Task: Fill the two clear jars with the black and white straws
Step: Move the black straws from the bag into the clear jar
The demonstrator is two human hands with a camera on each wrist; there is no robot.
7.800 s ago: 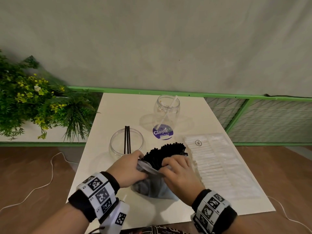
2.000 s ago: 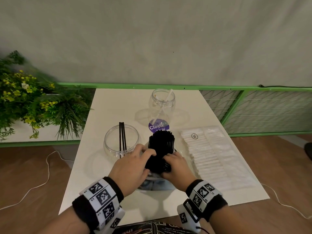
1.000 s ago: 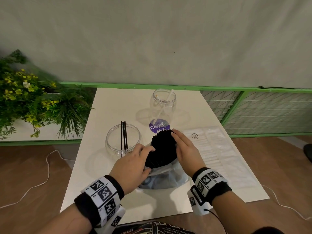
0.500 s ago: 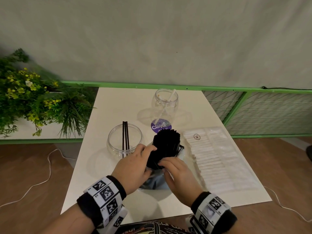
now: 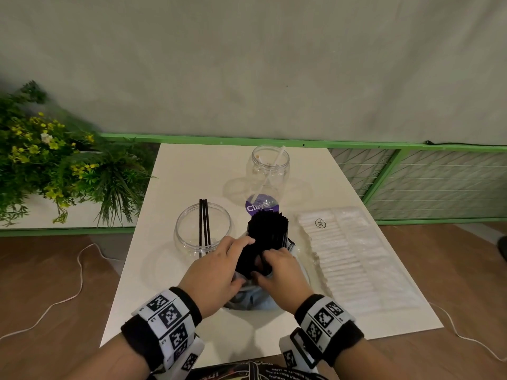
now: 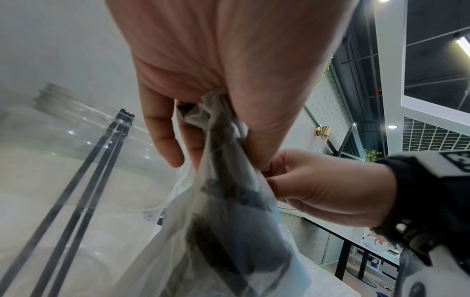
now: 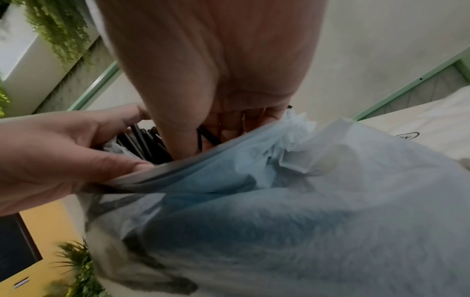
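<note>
Both hands on the bundle of black straws (image 5: 267, 237), mid-table toward the near edge. Bundle stands roughly upright, lower half inside a thin translucent plastic bag (image 5: 252, 300) that sits crumpled on the table (image 5: 192, 171).

Left hand (image 5: 216, 272): fingers curled round the left side of the bundle, thumb pinching the bag film against it (left wrist view confirms the bag gathered in the grip). Right hand (image 5: 282, 275): fingers curled into the bundle at the bag mouth; looks like it's pinching a few straws, but the right wrist view is blurred, so not certain how many.

Wide clear jar (image 5: 203, 231) just left of the bundle, two black straws (image 5: 204, 223) standing in it. Taller clear jar (image 5: 270, 171) toward the far edge, one white straw (image 5: 270, 174) leaning inside, purple label (image 5: 262, 205) at its base. Pack of white straws (image 5: 354, 259) lies flat along the right edge, sealed in clear wrap.
</note>
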